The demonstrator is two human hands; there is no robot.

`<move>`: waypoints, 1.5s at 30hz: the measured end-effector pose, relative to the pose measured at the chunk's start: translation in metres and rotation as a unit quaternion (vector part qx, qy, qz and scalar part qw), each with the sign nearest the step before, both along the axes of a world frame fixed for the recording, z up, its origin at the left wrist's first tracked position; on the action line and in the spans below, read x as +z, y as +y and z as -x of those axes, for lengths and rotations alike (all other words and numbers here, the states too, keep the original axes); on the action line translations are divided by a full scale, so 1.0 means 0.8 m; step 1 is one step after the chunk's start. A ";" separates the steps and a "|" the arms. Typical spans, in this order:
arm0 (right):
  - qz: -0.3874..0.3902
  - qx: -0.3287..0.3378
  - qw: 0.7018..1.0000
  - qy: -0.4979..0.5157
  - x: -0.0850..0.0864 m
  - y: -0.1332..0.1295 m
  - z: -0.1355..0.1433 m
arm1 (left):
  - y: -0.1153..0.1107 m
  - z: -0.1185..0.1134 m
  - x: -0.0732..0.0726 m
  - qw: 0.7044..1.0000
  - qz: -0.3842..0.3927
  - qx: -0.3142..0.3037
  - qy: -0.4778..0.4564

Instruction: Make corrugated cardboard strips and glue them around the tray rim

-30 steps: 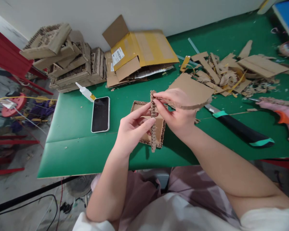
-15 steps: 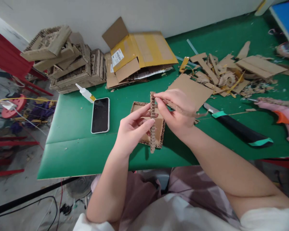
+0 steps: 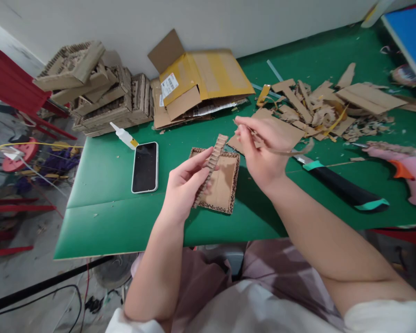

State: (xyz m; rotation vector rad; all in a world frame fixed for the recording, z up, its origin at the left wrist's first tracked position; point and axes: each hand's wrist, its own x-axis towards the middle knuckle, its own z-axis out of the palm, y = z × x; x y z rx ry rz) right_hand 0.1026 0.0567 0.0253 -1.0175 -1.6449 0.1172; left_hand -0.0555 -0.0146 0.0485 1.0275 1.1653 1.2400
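Between the thumb and fingers of my left hand (image 3: 186,187) is a corrugated cardboard strip (image 3: 215,159), tilted with its ridged face up. Below it on the table lies a shallow square cardboard tray (image 3: 223,182) with corrugated walls; the strip and hand cover its left side. My right hand (image 3: 265,150), up and to the right of the strip and apart from it, is closed in a pinch on a thin torn paper strip (image 3: 300,150), whose curled end trails out to the right. A flat cardboard piece (image 3: 284,129) lies behind the right hand.
A knife with a black and teal handle (image 3: 346,185) and a pink glue gun (image 3: 395,162) lie to the right. Cardboard scraps (image 3: 319,108) heap behind them. Leftward are a phone (image 3: 144,167), a glue bottle (image 3: 125,137), stacked cardboard trays (image 3: 100,99) and a flattened box (image 3: 208,74).
My right hand has moved right, away from the corrugated strip, with the torn paper strip in its fingers. My left hand has tilted the corrugated strip from upright to slanting, uncovering more of the tray.
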 end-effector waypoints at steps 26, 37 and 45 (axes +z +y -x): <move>0.380 0.347 0.841 0.168 -0.010 0.006 0.012 | 0.002 0.023 -0.017 0.965 -0.042 0.043 0.256; 0.416 0.341 0.820 0.198 -0.006 0.007 0.010 | 0.001 0.063 -0.012 0.962 -0.068 0.112 0.240; 0.325 0.189 0.864 0.334 -0.011 0.028 0.002 | 0.005 0.079 -0.033 0.900 -0.109 0.185 0.378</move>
